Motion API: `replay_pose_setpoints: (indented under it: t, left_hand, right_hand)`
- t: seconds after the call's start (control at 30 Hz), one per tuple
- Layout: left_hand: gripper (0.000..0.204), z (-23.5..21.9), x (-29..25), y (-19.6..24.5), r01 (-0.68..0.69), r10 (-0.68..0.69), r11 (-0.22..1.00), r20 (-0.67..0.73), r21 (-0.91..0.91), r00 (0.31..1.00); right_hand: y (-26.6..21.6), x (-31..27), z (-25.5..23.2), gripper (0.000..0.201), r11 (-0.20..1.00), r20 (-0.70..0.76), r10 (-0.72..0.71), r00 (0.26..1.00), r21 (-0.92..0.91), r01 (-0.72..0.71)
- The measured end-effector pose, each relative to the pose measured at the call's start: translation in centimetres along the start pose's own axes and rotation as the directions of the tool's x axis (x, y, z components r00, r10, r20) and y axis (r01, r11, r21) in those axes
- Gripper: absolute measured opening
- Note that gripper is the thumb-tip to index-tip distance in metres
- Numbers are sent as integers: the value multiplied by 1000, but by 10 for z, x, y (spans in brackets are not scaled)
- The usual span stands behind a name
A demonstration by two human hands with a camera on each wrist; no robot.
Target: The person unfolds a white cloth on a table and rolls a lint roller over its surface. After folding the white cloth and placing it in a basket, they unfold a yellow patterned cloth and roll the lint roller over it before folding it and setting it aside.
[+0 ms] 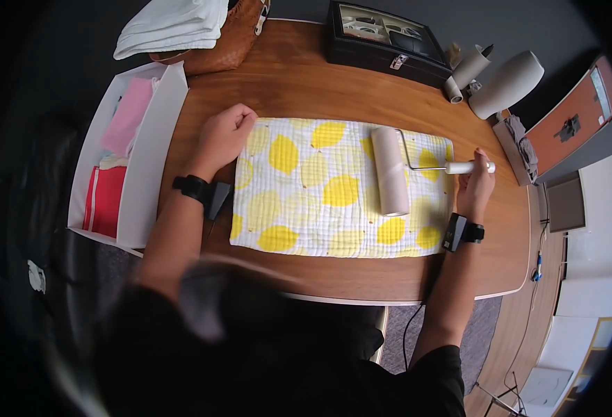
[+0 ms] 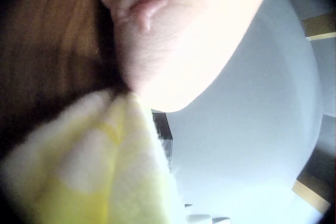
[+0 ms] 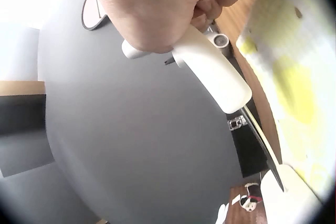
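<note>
A white cloth with yellow lemon prints (image 1: 299, 184) lies spread flat on the wooden table, a few small brown specks on it. My left hand (image 1: 226, 135) pinches its far left corner; in the left wrist view the cloth (image 2: 113, 155) creases up towards the fingers. By its white handle (image 3: 210, 71), my right hand (image 1: 476, 187) grips a lint roller (image 1: 390, 170). The roller's pale cylinder rests across the right part of the cloth, its metal rod bending back to the handle.
A white box (image 1: 149, 156) with folded pink and red cloths stands at left. Behind are a brown woven bag (image 1: 215, 59) under white cloths and a black glasses case (image 1: 389, 59). A white vase (image 1: 507, 83) and a grey box (image 1: 518, 149) stand back right.
</note>
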State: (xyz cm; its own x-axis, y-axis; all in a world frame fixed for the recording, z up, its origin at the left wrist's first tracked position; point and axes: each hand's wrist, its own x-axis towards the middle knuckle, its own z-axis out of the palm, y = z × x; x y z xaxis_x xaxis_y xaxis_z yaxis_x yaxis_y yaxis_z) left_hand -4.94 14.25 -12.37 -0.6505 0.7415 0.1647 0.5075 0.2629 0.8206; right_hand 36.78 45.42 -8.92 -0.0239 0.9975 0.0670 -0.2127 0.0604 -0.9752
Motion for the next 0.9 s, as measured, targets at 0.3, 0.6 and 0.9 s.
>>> replay_pose_setpoints:
  t: [0.3, 0.6, 0.9]
  left_hand:
    - [24, -2, -3, 6, -18, 19, 999, -12, 43, 1000]
    - [23, -2, -2, 3, -57, 59, 997, -23, 59, 998]
    - [21, 0, 0, -1, -38, 38, 998, -6, 50, 999]
  right_hand:
    - [4, -7, 8, 10, 999, 68, 30, 997, 17, -31]
    - [-8, -15, 17, 14, 992, 150, 30, 988, 119, -48]
    - [-29, -55, 44, 38, 916, 562, 353, 748, -43, -400]
